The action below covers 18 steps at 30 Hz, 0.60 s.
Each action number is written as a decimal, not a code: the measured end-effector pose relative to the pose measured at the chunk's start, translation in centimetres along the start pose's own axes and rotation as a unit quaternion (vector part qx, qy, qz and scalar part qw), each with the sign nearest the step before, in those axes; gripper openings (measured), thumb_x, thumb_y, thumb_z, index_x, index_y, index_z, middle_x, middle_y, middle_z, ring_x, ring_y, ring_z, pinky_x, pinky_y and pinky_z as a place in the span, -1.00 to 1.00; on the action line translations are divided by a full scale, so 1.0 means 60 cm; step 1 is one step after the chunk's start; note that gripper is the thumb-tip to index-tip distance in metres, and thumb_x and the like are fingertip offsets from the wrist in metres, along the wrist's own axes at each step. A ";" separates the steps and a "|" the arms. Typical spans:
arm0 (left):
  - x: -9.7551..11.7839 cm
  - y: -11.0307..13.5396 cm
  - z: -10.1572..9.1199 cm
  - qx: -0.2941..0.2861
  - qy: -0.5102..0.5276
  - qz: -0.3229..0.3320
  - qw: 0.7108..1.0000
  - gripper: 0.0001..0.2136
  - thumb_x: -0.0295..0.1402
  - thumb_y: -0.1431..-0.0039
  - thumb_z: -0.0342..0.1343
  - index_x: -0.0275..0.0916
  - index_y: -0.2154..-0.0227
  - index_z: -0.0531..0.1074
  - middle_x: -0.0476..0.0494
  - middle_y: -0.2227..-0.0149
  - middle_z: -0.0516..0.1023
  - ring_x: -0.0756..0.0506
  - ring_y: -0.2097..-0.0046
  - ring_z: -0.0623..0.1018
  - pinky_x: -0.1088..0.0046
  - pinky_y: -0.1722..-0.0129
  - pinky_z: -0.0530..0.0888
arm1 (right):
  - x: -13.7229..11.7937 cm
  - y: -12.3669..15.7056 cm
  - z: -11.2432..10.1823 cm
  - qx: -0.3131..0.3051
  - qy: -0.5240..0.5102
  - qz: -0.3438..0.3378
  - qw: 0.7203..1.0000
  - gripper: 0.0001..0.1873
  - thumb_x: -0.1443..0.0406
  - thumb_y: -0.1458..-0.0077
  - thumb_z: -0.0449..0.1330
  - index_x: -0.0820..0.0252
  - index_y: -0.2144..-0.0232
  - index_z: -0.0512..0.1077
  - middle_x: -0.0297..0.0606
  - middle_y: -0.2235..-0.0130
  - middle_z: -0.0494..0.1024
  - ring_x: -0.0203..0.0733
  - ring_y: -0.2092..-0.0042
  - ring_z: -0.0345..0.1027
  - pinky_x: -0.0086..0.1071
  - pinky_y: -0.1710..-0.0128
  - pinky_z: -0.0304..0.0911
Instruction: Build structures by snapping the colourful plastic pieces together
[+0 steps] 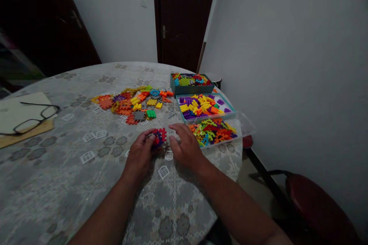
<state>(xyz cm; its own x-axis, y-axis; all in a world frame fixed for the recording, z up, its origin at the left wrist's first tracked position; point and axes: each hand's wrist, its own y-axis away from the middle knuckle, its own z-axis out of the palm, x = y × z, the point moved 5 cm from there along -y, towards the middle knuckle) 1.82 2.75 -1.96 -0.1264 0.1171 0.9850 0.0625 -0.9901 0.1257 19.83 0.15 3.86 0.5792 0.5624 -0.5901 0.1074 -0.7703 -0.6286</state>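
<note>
My left hand (141, 149) is closed on a small red and purple assembly of interlocking toy blocks (160, 137), held just above the table. Beside its right edge is my right hand (185, 143), thumb and fingers apart, with nothing visible between them. White lattice window pieces (163, 172) lie on the cloth close to both hands. Beyond them spreads a loose pile of toothed plates and blocks (125, 105) in orange, yellow, grey and purple. A green block (151, 114) sits at the near edge of that pile.
At the right stand a dark box of mixed pieces (192, 89), a tray of yellow and purple blocks (230, 104) and a clear tray of colourful pieces (245, 124). Eyeglasses (30, 121) rest on a board (27, 103) at the left. A red stool (319, 199) stands beside the table.
</note>
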 end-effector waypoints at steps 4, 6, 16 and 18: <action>0.001 0.005 0.005 -0.029 -0.028 0.022 0.999 -0.50 0.04 -0.24 0.30 -0.20 -0.08 0.60 -0.22 0.06 0.70 -0.17 0.17 0.66 0.34 0.24 0.61 | 0.009 0.010 0.020 -0.062 -0.074 0.050 0.994 -0.52 0.32 -0.33 0.24 0.03 -0.26 0.44 -0.06 -0.14 0.58 0.00 -0.12 0.51 -0.08 -0.14 0.48; 0.004 0.008 0.010 -0.048 -0.032 0.028 0.998 -0.51 0.05 -0.26 0.28 -0.19 -0.08 0.60 -0.24 0.04 0.70 -0.20 0.13 0.68 0.30 0.19 0.62 | 0.014 0.010 0.024 -0.087 -0.101 0.071 0.989 -0.59 0.31 -0.32 0.25 0.03 -0.19 0.51 -0.11 -0.10 0.61 -0.03 -0.09 0.53 -0.10 -0.12 0.48; 0.001 0.014 0.009 -0.068 -0.081 0.027 0.994 -0.48 0.09 -0.36 0.15 -0.17 -0.16 0.55 -0.22 0.11 0.70 -0.18 0.20 0.67 0.32 0.22 0.56 | 0.043 0.019 0.046 -0.065 -0.258 0.281 0.922 -0.79 0.23 -0.23 0.26 0.08 0.09 0.56 -0.28 0.15 0.68 -0.10 0.13 0.57 -0.24 0.07 0.47; -0.003 0.014 0.007 -0.063 -0.048 0.024 0.997 -0.49 0.11 -0.39 0.11 -0.17 -0.15 0.53 -0.19 0.17 0.68 -0.16 0.24 0.64 0.33 0.25 0.55 | 0.036 0.015 0.030 -0.057 -0.245 0.281 0.926 -0.77 0.22 -0.24 0.26 0.07 0.06 0.55 -0.27 0.13 0.67 -0.09 0.12 0.57 -0.24 0.08 0.47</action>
<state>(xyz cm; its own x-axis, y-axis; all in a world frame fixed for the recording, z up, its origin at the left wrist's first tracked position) 2.30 1.92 -1.98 -0.0295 0.0707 0.9971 -0.0588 -0.9959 0.0689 19.72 1.19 1.12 0.1360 0.1110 -0.9845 0.0018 -0.9937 -0.1118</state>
